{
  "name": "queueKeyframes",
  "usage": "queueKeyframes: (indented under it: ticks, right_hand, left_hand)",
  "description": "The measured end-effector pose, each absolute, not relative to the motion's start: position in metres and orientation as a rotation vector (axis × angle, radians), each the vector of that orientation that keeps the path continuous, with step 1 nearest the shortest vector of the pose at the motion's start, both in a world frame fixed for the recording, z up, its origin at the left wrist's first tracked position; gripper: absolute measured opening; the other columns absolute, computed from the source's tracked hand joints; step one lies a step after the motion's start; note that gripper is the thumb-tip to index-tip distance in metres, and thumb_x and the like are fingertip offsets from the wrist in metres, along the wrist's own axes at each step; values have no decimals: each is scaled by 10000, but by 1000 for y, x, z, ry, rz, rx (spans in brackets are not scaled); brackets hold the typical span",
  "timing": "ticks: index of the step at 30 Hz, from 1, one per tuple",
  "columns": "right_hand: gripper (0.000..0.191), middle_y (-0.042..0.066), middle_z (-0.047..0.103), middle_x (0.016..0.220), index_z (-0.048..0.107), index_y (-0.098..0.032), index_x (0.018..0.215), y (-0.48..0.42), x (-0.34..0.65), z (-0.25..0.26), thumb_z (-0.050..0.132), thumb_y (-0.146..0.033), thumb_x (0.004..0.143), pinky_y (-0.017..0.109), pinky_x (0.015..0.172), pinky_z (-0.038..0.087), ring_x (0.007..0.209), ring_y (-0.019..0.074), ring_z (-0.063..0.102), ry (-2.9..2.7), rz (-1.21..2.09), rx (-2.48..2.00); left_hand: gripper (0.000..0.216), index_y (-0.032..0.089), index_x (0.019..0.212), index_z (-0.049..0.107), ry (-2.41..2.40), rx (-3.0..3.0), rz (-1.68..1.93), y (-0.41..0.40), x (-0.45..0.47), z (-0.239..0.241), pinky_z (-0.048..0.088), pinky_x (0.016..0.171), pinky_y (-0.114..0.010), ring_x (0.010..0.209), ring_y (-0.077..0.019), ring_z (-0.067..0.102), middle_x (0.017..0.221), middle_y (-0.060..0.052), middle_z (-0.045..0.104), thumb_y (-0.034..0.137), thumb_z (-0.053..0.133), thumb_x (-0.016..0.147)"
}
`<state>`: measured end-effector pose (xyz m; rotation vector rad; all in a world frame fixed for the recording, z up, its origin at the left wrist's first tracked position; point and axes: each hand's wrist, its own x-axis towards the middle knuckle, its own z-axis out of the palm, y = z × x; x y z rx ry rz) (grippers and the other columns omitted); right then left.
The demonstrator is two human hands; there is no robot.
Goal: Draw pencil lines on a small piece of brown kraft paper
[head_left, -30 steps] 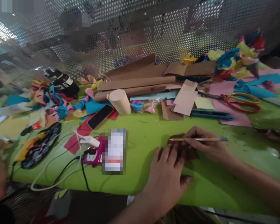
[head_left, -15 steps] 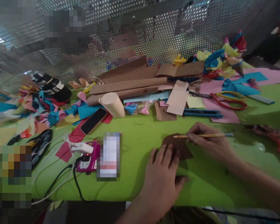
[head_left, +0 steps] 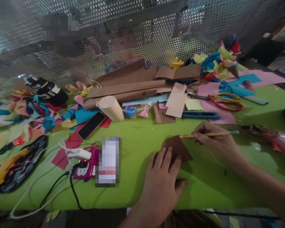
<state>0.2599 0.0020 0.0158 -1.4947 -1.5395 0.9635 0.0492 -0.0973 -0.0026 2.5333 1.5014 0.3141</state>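
Note:
A small piece of brown paper lies on the green tabletop, its upper left edge rounded. My left hand rests on its lower left part, fingers stretched out and the thumb apart. Between the fingers of my right hand is a pencil, held almost level. The pencil's tip is at the upper right edge of the brown paper; whether it touches, I cannot tell.
Scissors, a blue box cutter, brown paper rolls and a beige paper tube lie beyond my hands. To the left are a dark phone, a pink power strip with cables, and colourful paper scraps.
The pencil tip has shifted right across the brown paper to its edge. My left hand stays on the paper. The whole view has turned slightly, so things sit further left.

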Motion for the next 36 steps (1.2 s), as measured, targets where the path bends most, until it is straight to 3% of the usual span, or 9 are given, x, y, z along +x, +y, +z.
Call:
queueKeyframes:
  ticks: [7,13,20,25,31,36]
  right_hand:
    - [198,25,629,585,616,-250,623,3,259,17,670,-405,734,325,523,421,558,196,548,-1521,969,-1502]
    - [218,19,630,581,633,-256,620,-1,257,18,706,-421,742,301,500,413,548,183,542,-1505,918,-1478]
    - [439,10,633,594,651,-234,714,-12,243,13,724,-661,784,278,480,454,526,156,559,-1602,1300,-1285]
    - [453,2,633,597,681,-224,757,-14,235,9,731,-672,798,271,492,484,524,144,566,-1635,1417,-1233]
    - [439,81,775,835,694,-225,773,-14,233,11,730,-662,804,309,587,563,678,197,685,-1653,1469,-1227]
    - [373,19,689,621,658,-234,719,-12,237,10,720,-590,811,288,502,486,535,171,604,-1719,1296,-1311]
  left_hand:
    - [542,212,1426,568,1492,2567,301,-99,49,-1,433,1163,-508,1457,-292,413,1582,-92,500,533,538,990]
    - [604,161,1466,527,1468,2554,271,-99,51,-1,503,1052,-418,1233,-258,545,1455,-92,613,527,555,986]
    - [641,131,1466,534,1481,2615,283,-100,52,-1,504,1000,-420,1129,-264,562,1461,-94,616,551,552,982]
    - [618,135,1457,549,1489,2638,298,-101,52,0,495,1005,-415,1125,-260,569,1460,-82,618,550,526,999]
    - [624,130,1461,539,1484,2619,296,-100,53,0,506,1003,-423,1120,-253,576,1431,-89,635,548,533,997]
    - [601,163,1450,558,1490,2606,313,-100,52,-1,524,977,-436,1068,-253,587,1444,-72,629,543,557,984]
